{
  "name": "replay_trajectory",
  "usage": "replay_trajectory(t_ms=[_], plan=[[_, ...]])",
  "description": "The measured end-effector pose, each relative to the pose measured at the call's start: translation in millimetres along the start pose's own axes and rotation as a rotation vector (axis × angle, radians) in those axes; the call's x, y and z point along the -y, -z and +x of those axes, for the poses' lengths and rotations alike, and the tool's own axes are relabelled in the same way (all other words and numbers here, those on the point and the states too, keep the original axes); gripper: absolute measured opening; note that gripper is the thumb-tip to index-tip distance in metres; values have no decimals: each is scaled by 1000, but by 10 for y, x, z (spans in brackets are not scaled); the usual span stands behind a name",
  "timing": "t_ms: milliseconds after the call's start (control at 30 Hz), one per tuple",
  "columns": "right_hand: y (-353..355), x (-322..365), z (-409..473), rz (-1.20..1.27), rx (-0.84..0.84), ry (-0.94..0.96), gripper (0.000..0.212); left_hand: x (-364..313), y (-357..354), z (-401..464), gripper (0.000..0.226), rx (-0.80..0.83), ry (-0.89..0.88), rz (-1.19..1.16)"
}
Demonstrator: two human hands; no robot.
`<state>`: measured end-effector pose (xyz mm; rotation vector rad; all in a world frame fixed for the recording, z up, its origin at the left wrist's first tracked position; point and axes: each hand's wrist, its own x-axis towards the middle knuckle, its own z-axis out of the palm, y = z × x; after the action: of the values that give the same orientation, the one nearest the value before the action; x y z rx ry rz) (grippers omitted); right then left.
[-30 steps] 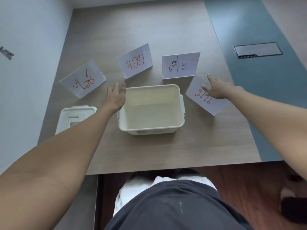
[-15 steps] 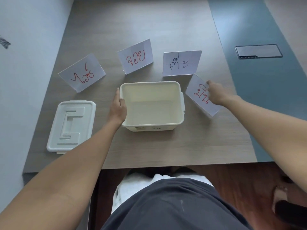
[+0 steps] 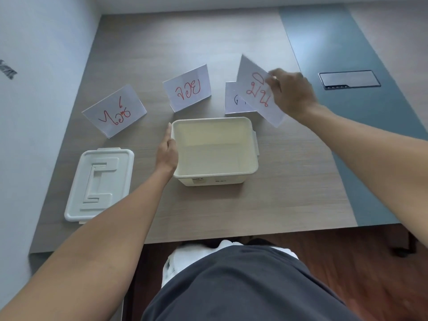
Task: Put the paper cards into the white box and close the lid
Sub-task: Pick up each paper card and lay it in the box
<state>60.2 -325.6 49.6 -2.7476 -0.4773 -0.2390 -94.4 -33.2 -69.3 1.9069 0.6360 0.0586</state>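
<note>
The white box (image 3: 215, 179) stands open and empty in the middle of the wooden table. My left hand (image 3: 167, 154) grips its left rim. My right hand (image 3: 293, 93) holds a paper card with red writing (image 3: 257, 91) in the air, behind and to the right of the box. That card partly hides a card with dark writing (image 3: 231, 98) standing on the table. Two more red-lettered cards stand behind the box: one at the left (image 3: 114, 111), one in the middle (image 3: 187, 90). The white lid (image 3: 99, 184) lies flat to the left of the box.
A pale wall (image 3: 34, 112) runs along the table's left side. The table's right part is a blue-grey strip with a dark cable hatch (image 3: 349, 79) set in it. The table's near edge (image 3: 208, 237) is just above my lap.
My right hand has lifted the rightmost card off the table and up, in front of the dark-lettered card. My left hand settled on the box's left rim and stays there.
</note>
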Motion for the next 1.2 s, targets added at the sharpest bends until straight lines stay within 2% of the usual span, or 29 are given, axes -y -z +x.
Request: replay_trajectory(t_ms=[167,333,567,733,933,1033,1100,1200], plan=[[110,403,98,106,-53,142,34,7,10,8,58,12,-5,-47],[117,646,39,361,39,164,28,20,9,16,57,31,9,-80],[-191,696,-221,467,256,242,18,9,12,-2,55,51,7,-132],[-475,657,-441,338,515,246,19,-4,10,8,54,44,-1,-106],[-706,619,-627,354,910,133,23,-19,-43,33,54,16,-11,-104],[-808,599,-641,402,1101,1,25,-32,-54,39,54,18,-9,-109],[-859,584,-610,533,1124,-87,26,-37,-51,37,54,10,-14,-112],[-864,506,-497,712,997,-139,26,-49,-53,24,54,1,-21,-116]])
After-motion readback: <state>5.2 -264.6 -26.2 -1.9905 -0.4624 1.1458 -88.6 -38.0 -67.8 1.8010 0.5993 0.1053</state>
